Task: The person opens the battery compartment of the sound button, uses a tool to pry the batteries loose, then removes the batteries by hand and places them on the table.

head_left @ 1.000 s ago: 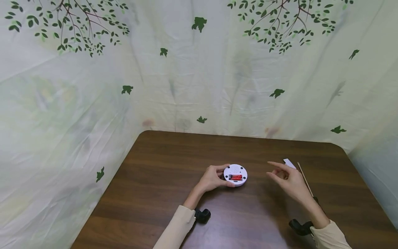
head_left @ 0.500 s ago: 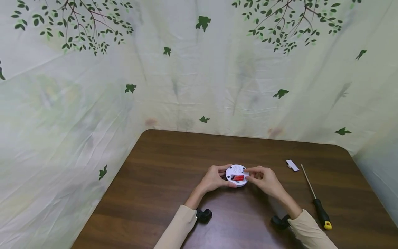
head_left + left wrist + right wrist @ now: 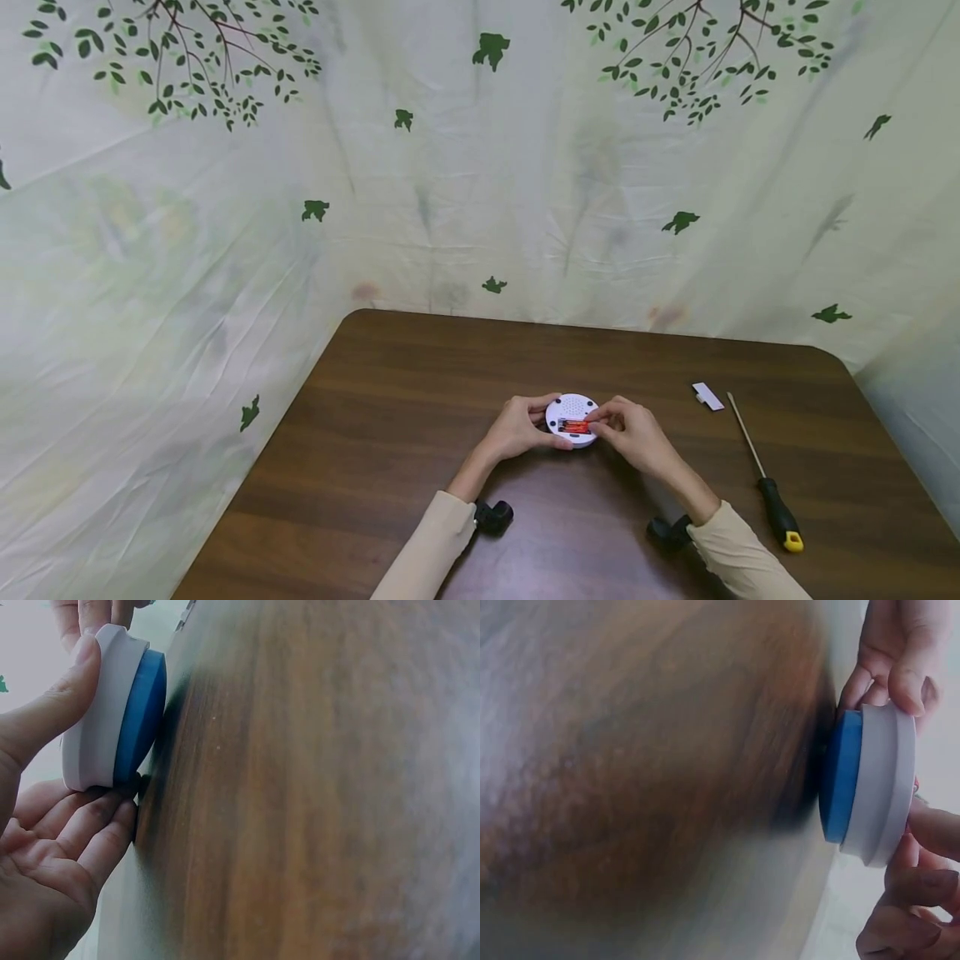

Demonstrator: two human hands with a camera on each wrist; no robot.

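Observation:
My left hand [image 3: 513, 431] grips the rim of a round white battery-powered device [image 3: 567, 408], its underside turned up. That face has speaker holes, dark feet and an uncovered compartment with red batteries [image 3: 573, 426]. A blue dome [image 3: 142, 712] points down toward the table in the left wrist view. My right hand [image 3: 633, 433] has thumb and index finger pinched at the right end of a battery, covering that end. A small red and metallic bit of the battery [image 3: 917, 787] rises above the white edge in the right wrist view.
To the right on the brown wooden table [image 3: 420, 358] lie a small white battery cover [image 3: 708, 397] and a screwdriver [image 3: 780, 512] with a black and yellow handle. A leaf-patterned cloth [image 3: 450, 183] hangs behind the table.
My right hand has come in from beside the battery cover to the device, and its fingertips have shifted onto the batteries' right end. The left hand keeps its grip almost in place.

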